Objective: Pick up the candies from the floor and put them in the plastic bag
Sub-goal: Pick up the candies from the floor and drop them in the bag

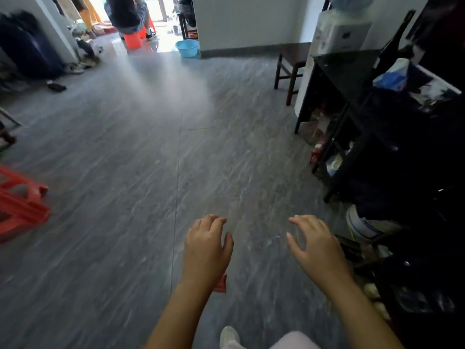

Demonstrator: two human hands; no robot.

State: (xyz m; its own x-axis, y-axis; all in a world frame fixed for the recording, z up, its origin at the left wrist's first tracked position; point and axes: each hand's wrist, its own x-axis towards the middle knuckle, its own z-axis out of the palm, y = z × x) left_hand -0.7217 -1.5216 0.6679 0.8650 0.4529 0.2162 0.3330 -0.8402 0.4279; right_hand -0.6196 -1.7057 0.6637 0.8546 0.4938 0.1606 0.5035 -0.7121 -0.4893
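While both hands hang low over the grey floor point(125, 159), nothing is held yet. The left hand point(206, 250) has its fingers point(216, 222) curled loosely and a bit apart, pinching nothing. The right hand point(314, 245) has its fingers spread wide and empty. One small red candy point(221, 284) lies on the floor, peeking out just under the left wrist. I see no other candies and no plastic bag anywhere. The picture is blurry, so small things may be hidden. This looks like the very start: finding and reaching. Next, the left hand likely needs to pull back a little toward the candy and pinch it. A bag must be found too.
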